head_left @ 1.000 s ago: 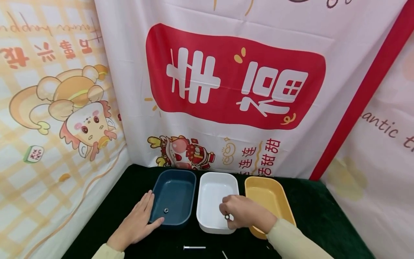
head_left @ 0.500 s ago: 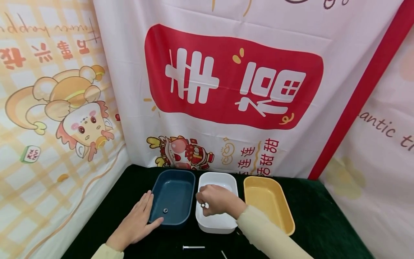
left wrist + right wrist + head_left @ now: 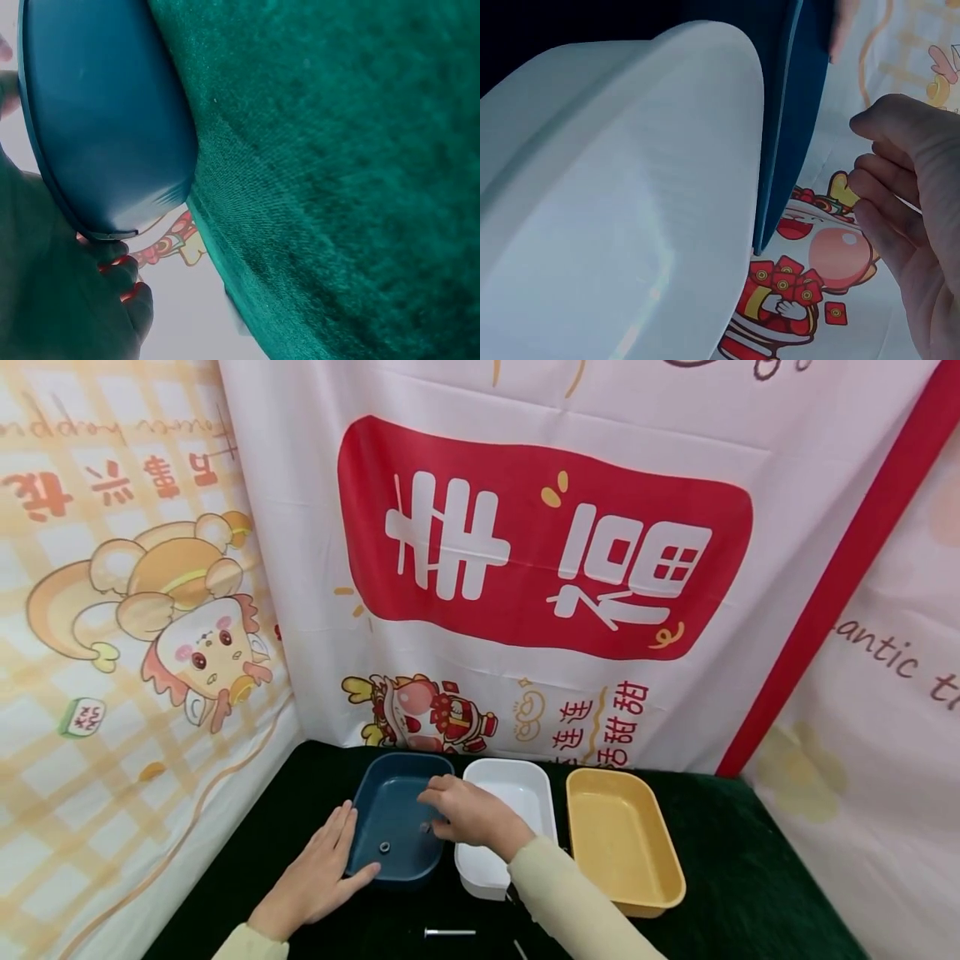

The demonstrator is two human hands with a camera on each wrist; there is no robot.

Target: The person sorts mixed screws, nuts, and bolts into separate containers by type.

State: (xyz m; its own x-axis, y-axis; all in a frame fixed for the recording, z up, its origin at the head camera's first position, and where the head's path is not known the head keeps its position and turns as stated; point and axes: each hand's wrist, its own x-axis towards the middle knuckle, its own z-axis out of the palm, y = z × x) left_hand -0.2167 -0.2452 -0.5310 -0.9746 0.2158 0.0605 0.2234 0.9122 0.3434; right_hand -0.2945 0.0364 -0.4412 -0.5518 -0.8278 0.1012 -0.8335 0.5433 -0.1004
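Note:
My left hand rests with straight fingers along the left side of the blue tray, thumb over its near rim. Inside that tray lies a small metal nut. My right hand is above the tray's right rim, fingers loosely bent and thumb apart from them. A second, blurred nut shows just off the thumb tip, over the blue tray. In the right wrist view, the fingers have nothing visible between them. The left wrist view shows the left fingertips at the blue tray's outer wall.
A white tray stands right of the blue one, partly under the right forearm. Farther right is a yellow tray. A metal bolt and another thin metal piece lie in front on the dark green cloth.
My right hand has moved left from over the white tray to the blue tray's right rim. The nut it pinched now shows apart from its fingers. My left hand stays put.

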